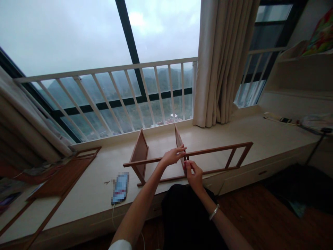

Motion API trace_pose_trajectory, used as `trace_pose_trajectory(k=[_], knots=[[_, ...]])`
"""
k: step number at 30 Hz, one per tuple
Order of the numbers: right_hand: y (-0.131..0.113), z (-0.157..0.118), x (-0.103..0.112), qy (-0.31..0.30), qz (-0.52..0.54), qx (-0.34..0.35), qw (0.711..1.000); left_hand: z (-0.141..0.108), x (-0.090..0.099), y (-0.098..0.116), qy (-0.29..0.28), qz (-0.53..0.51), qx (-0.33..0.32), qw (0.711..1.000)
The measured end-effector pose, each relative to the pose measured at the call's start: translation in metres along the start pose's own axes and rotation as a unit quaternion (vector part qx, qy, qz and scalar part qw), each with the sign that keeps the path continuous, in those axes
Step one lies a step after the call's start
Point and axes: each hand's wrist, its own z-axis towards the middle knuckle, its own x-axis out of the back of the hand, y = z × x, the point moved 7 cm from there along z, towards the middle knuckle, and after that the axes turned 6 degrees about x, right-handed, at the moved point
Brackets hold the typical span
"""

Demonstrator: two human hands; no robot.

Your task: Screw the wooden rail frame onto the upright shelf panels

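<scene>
Along the near edge of the worktop (249, 128), a wooden frame (215, 149) runs lengthwise left to right, two panels (140, 149) pointing windowward; the right hand (194, 171) pinches a thin piece (186, 158) (too small to identify) at the inner panel, and the left hand's (173, 156) grip there cannot be told. A phone (120, 187) and second frame (61, 177) crowd the left, while open surface spreads right, with railing (104, 70) and curtain (221, 62) behind.

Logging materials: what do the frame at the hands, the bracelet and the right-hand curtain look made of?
Frame: probably wood, matte reddish-brown; slim squared bars, even tone, so possibly stained.
Bracelet: likely polished silver-toned metal, from its bright glint.
Right-hand curtain: beige fabric, dull, hanging in soft folds; fiber unclear.
</scene>
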Motion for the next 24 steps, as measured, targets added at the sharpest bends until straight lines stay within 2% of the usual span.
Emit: trace_pose_trajectory(k=[7,13,19,24], knots=[[0.008,-0.002,-0.006,0.024,0.136,-0.108,0.985,-0.001,0.004,0.002,0.023,0.023,-0.001,0.999],[0.008,-0.015,-0.016,0.117,0.241,-0.171,0.948,0.0,0.005,0.003,0.031,0.037,0.005,0.999],[0.012,-0.02,-0.017,0.166,0.313,-0.194,0.915,-0.001,0.005,0.005,0.025,0.037,-0.01,0.999],[0.025,-0.022,-0.01,0.197,0.343,-0.236,0.888,-0.001,0.004,0.003,0.028,0.038,-0.02,0.999]])
